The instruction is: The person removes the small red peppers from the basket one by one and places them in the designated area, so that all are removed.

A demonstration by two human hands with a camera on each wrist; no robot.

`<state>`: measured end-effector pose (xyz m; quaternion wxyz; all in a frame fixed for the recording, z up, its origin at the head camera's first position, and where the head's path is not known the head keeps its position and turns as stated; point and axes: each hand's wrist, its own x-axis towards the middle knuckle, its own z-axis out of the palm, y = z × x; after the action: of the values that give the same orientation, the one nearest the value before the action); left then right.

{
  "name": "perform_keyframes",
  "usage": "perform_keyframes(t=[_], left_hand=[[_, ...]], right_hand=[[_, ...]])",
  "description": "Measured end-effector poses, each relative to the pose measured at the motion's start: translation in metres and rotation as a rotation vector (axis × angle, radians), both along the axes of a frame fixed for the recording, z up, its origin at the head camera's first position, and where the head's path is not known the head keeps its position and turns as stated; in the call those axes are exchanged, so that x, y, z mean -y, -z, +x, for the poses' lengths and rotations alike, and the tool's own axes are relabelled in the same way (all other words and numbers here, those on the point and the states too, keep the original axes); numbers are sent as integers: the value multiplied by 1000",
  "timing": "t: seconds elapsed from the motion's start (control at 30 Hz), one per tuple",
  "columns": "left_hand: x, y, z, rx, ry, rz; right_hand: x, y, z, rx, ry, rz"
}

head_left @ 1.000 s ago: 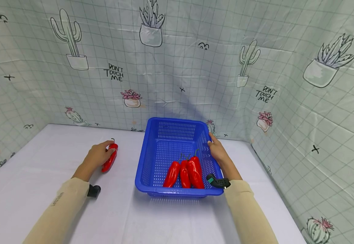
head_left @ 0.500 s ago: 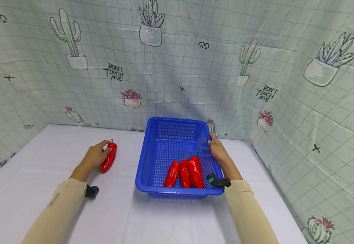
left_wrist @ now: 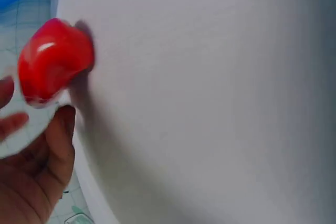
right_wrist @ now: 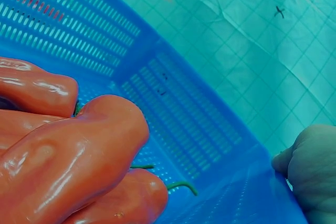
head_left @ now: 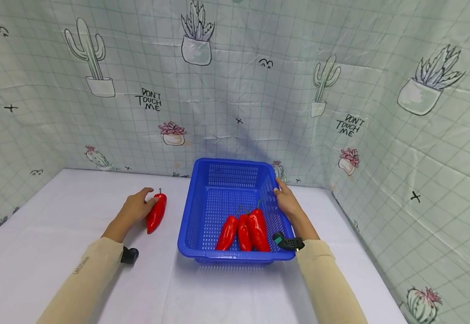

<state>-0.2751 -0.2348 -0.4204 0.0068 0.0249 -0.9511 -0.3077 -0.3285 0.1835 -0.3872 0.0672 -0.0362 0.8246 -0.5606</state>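
Observation:
A glossy red chili pepper point(head_left: 156, 213) with a thin green stem stands out on the white table, left of the basket. My left hand point(head_left: 137, 207) is right beside its stem end. In the left wrist view the fingers point(left_wrist: 13, 123) and thumb are spread apart, with a gap between them and the pepper point(left_wrist: 55, 61). My right hand point(head_left: 287, 199) grips the right rim of a blue plastic basket point(head_left: 186, 216), thumb over the edge. Three red peppers point(head_left: 244, 231) lie side by side at the basket's near end, stems pointing away.
The white table point(head_left: 137, 292) runs to a cactus-printed grid cloth point(head_left: 226, 90) hanging at the back and sides. Black wrist cameras sit on the left wrist point(head_left: 129, 255) and right wrist point(head_left: 287, 241).
The left hand and the loose pepper have shifted right, toward the basket. Its fingers have come off the pepper's top and now stand apart. The right hand keeps its hold on the rim.

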Motion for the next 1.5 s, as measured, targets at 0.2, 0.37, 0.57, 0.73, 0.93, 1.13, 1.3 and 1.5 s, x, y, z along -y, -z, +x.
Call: perform_keyframes(t=[0.2,0.37,0.57,0.73,0.93,1.13,1.3,1.5], left_hand=[[-15,-36,-3,-51,-65,42],[-51,-71,-4,-169,20,146],[-103,-96,-3,-200,162,140],[-134,-111,0,-20,316,103],[-157,-107,-1,118,356,81],[-185,-85,-3,219,377,-29],[-201,-68,-2,382,370,-150],[-206,-56,2,507,336,-99]], right_hand=[[-2,1,-1,-8,2,22],[-2,2,-2,-11,-6,6],[0,2,1,-20,-1,2],[0,1,-1,-27,4,13],[0,1,-2,-33,12,11],[0,3,0,-27,9,14],[1,3,0,-30,5,0],[1,1,1,-32,-3,4]])
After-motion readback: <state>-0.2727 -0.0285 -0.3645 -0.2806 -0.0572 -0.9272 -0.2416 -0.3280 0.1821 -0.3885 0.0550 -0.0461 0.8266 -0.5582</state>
